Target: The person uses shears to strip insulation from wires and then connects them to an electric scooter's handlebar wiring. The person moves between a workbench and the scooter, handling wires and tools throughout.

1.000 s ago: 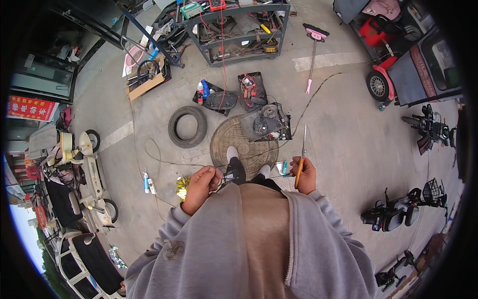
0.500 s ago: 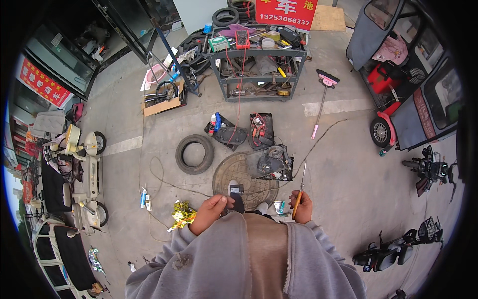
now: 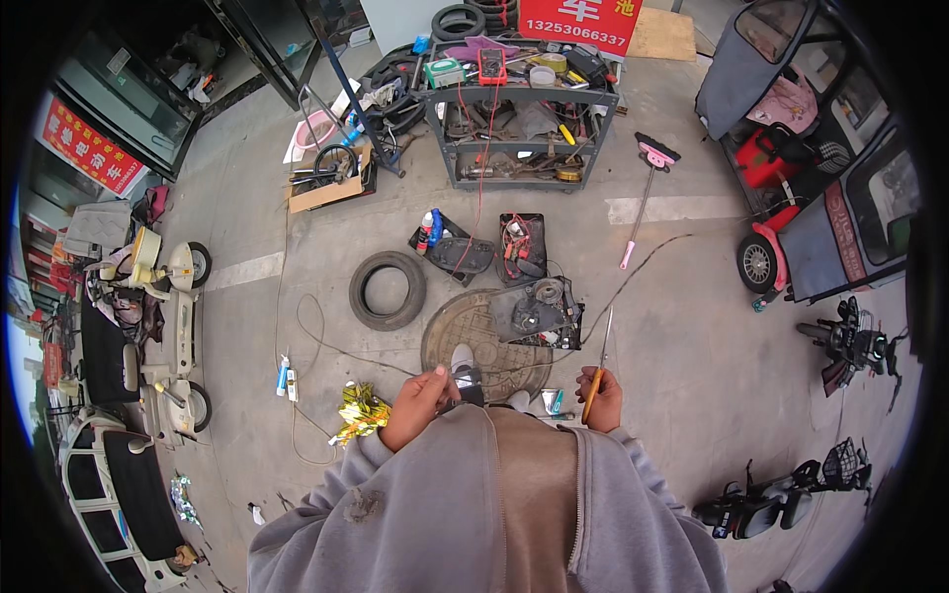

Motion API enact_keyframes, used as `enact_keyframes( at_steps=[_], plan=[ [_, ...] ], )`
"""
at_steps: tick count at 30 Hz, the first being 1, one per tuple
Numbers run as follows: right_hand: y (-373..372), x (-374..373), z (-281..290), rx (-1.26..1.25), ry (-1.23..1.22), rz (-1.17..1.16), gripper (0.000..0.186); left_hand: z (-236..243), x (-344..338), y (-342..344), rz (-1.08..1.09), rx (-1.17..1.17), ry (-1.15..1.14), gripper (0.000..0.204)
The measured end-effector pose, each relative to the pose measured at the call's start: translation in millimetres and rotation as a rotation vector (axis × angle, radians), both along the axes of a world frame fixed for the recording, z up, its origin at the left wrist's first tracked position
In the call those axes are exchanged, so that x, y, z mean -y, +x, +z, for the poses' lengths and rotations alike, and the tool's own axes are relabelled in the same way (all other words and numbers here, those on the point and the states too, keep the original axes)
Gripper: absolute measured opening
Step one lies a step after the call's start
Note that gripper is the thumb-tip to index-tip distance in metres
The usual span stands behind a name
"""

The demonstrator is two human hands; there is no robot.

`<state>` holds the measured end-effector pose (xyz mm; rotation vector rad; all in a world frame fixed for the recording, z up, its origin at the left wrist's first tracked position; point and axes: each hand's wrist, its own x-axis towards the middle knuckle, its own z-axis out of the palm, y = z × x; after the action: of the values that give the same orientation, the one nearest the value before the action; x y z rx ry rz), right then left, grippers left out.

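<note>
My right hand (image 3: 605, 403) is closed round the orange handle of a long screwdriver (image 3: 593, 390), whose thin metal shaft points away from me. At the left my left hand (image 3: 419, 407) is curled, its thumb against the fingers; whether anything is in it I cannot make out. Beyond the hands, on a round manhole cover (image 3: 450, 341), rests a black open casing (image 3: 539, 311) with parts in it. Farther off lie a black tray (image 3: 522, 247) with red wires and a dark cover with bottles (image 3: 460, 249). A bare tyre (image 3: 388, 290) is left of them.
A grey tool cart (image 3: 524, 99) loaded with tools stands at the far side, a cardboard box (image 3: 331, 188) to its left. A cable (image 3: 633, 282) crosses the floor. Gold foil (image 3: 359, 413) lies beside my left hand. A pink broom (image 3: 643, 203), a three-wheeler (image 3: 840, 222) and scooters (image 3: 761, 506) are on the right.
The view has shifted slightly. My left hand has come up a little and away from my dark trouser leg, and my right hand keeps hold of the screwdriver.
</note>
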<state>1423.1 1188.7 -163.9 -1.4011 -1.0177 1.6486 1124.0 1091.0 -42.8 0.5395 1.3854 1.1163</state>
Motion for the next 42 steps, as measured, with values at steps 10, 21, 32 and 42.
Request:
enact_keyframes(
  at_steps=[10, 21, 32, 42],
  plan=[
    [1.3, 6.2, 1.9, -0.008, 0.036, -0.02, 0.02, -0.1, 3.1, 2.2, 0.01, -0.001, -0.058, 0.048],
    [3.7, 11.2, 10.3, 0.039, -0.032, -0.025, 0.025, 6.0, 8.9, 8.2, 0.041, 0.062, -0.058, 0.047],
    [7.5, 14.5, 3.6, 0.002, -0.009, -0.004, 0.022, 2.6, 17.7, 11.8, 0.062, 0.014, -0.055, 0.05],
    [7.2, 16.4, -2.5, 0.026, 0.021, 0.002, 0.018, 6.1, 21.9, 16.1, 0.076, -0.018, -0.071, 0.048]
  ],
)
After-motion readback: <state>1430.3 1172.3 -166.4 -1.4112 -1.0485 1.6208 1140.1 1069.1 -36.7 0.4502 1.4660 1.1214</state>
